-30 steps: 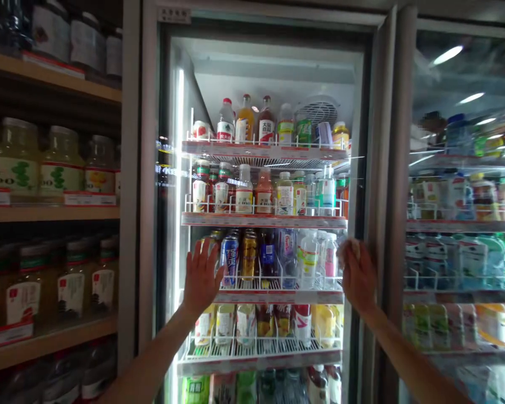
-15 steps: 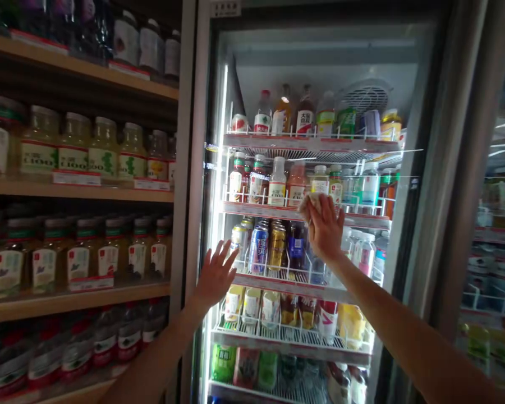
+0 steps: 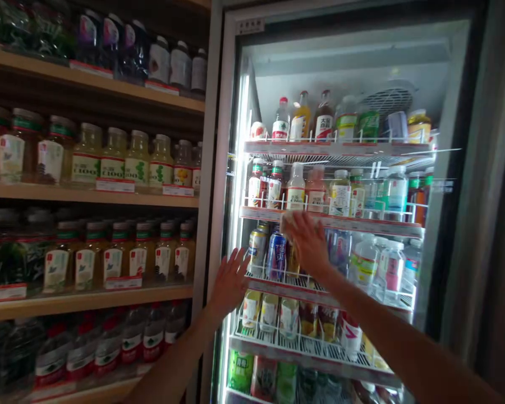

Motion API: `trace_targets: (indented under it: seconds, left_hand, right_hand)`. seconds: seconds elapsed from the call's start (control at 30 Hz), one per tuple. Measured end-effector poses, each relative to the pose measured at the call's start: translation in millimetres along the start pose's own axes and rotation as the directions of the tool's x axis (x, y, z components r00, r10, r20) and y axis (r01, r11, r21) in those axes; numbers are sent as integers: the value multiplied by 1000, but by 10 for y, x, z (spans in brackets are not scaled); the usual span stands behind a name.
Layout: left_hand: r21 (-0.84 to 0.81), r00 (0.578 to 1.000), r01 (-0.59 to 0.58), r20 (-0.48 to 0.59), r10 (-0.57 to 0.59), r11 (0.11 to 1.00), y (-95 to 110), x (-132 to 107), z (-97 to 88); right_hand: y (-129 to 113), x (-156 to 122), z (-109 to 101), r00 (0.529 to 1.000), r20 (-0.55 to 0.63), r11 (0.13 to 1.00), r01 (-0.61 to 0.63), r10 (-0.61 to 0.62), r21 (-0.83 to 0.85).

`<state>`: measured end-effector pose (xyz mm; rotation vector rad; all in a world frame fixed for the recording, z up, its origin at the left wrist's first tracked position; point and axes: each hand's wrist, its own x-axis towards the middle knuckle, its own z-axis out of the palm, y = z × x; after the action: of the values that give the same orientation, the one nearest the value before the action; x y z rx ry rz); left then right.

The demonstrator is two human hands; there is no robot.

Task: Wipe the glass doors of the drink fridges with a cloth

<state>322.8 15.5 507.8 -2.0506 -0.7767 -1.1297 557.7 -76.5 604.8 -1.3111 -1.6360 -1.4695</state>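
Note:
My left hand (image 3: 231,280) lies flat with fingers spread against the lit glass door (image 3: 404,73) of a drinks fridge, near its left edge. My right hand (image 3: 310,246) presses a small pale cloth (image 3: 287,223) to the glass, in front of the row of cans (image 3: 276,255) and just below the second shelf rail (image 3: 362,224). Its fingers are closed over the cloth. Behind the glass, bottles and cans fill several wire shelves.
Wooden shelves (image 3: 88,196) to the left hold rows of jars and bottles with price tags. The fridge's grey frame (image 3: 216,168) separates them from the door. At the far right is the dark frame of another cabinet (image 3: 496,224).
My right hand with the cloth has swept left across the glass, from the door's right edge to its middle. My left hand has stayed flat on the glass. The view has turned left.

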Motion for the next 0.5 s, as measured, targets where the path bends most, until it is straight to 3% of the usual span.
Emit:
trace_targets:
  seconds: [0.07, 0.13, 0.27, 0.33, 0.4, 0.5]
  left_hand:
    - [3, 1000, 12, 6, -12, 1000, -104, -68, 6]
    - [9, 999, 49, 8, -49, 999, -233, -116, 0]
    - [11, 992, 125, -28, -125, 992, -426, -117, -42]
    - [4, 988, 145, -55, -145, 989, -470, -107, -69]
    - [-4, 983, 167, -74, -167, 986, -506, -118, -95]
    - [-22, 979, 186, -82, -188, 982, -574, -158, -124]
  right_hand:
    - [-242, -124, 105, 966, 68, 967, 246, -251, 73]
    - [-408, -77, 196, 932, 87, 932, 339, -351, 128]
    - [-542, 507, 298, 999, 28, 992, 41, -45, 119]
    - [-688, 617, 348, 999, 31, 991, 20, -24, 130]
    - [-914, 442, 406, 983, 69, 974, 158, -171, 161]
    - [-1134, 1, 446, 887, 88, 879, 428, -453, 207]
